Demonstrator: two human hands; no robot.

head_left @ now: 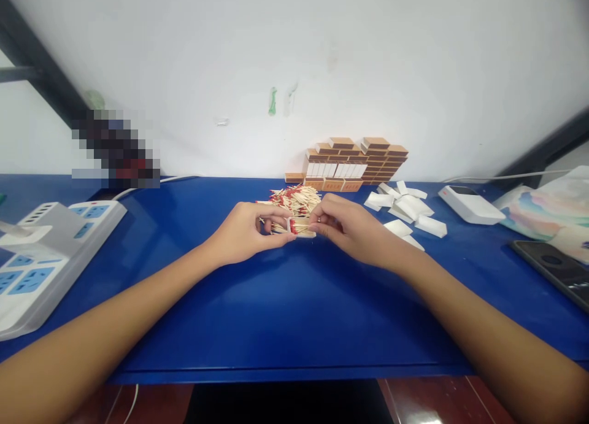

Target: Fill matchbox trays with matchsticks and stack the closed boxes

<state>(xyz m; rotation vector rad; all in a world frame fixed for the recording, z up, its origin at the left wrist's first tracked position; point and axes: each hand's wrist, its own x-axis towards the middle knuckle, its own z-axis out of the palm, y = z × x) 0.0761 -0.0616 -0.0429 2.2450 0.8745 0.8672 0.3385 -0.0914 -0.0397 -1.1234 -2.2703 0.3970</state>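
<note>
1. Blue tabletop (276, 313), centre: match tray (301, 229) held just near of the loose matches (294, 200), for short reach.
2. Both grips closed on it: left hand (248, 231) pinches one end, right hand (350, 227) the other, steadying it.

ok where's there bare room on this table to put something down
Bare blue table top lies in front of left hand and right hand, both pinching a small white tray, and between white power strip and left hand. Crowded behind: red-tipped match pile, brown matchbox stack, loose white card trays.
</note>
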